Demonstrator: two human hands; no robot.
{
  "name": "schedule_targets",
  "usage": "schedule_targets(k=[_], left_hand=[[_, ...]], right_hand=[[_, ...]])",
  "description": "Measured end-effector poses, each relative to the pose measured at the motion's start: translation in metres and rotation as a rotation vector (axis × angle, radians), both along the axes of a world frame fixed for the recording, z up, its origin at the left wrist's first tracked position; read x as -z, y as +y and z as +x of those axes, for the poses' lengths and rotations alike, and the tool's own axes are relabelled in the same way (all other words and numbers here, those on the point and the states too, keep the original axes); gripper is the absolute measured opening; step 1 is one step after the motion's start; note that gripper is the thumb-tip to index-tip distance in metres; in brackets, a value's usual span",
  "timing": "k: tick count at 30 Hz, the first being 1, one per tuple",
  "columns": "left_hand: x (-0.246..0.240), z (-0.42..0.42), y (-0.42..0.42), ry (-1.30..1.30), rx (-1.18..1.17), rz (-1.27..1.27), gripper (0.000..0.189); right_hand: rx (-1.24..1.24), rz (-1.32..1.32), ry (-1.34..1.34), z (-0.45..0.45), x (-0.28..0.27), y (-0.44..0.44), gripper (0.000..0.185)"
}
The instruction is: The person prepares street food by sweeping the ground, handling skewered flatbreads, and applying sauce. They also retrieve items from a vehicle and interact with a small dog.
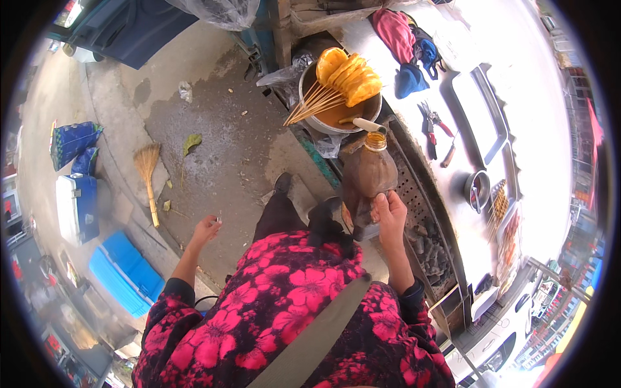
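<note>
In my right hand (388, 211) is a large plastic bottle (372, 169), cloudy brown, its mouth uncapped and pointing away from me. My fingers grip the bottle's side near its lower part. A small whitish object (218, 220), perhaps a cap, is pinched in my left hand (206, 229), out over the ground. Just beyond the bottle's mouth stands a metal pot (310, 76) of brown liquid. Several skewered yellow-orange slices (351, 77) lie across its top, their wooden sticks (310, 107) towards the left. A pale ladle handle (369, 125) leans over the pot's near rim.
Right of the bottle runs a charcoal grill trough (432, 257) with a perforated plate (412, 194). The metal counter (436, 169) bears red-handled pliers (436, 128), a small bowl (478, 189), skewers (498, 208) and cloths (394, 36). A broom (148, 179) and blue crate (127, 274) are left.
</note>
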State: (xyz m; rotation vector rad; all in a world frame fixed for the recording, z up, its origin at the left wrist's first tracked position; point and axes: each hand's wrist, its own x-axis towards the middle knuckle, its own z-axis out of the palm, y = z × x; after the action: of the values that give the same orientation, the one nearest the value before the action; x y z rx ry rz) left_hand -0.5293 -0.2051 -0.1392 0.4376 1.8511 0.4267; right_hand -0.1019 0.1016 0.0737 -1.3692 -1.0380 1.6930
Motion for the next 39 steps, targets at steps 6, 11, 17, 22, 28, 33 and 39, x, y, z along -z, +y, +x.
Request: schedule_targets(k=[6, 11, 17, 22, 28, 33, 39], left_hand=[[-0.005, -0.031, -0.002, 0.011, 0.022, -0.026, 0.038], [0.000, -0.041, -0.004, -0.005, 0.051, -0.028, 0.039], [0.010, -0.043, -0.008, -0.027, 0.028, -0.041, 0.040], [0.006, -0.043, -0.007, -0.023, 0.062, 0.009, 0.041], [0.007, -0.044, -0.005, -0.045, 0.063, 0.049, 0.046], [0.012, -0.048, -0.001, -0.035, 0.062, 0.035, 0.049], [0.010, -0.052, 0.011, -0.038, 0.054, 0.029, 0.044]], right_hand=[[0.043, -0.079, -0.239, -0.042, 0.021, 0.016, 0.028], [0.060, -0.174, -0.267, -0.050, 0.033, 0.024, 0.029], [0.061, -0.189, -0.290, -0.051, 0.039, 0.026, 0.030], [0.064, -0.230, -0.313, -0.051, 0.039, 0.029, 0.031], [0.051, -0.216, -0.299, -0.051, 0.038, 0.031, 0.032], [0.049, -0.201, -0.320, -0.053, 0.040, 0.033, 0.032], [0.053, -0.197, -0.330, -0.056, 0.042, 0.030, 0.031]])
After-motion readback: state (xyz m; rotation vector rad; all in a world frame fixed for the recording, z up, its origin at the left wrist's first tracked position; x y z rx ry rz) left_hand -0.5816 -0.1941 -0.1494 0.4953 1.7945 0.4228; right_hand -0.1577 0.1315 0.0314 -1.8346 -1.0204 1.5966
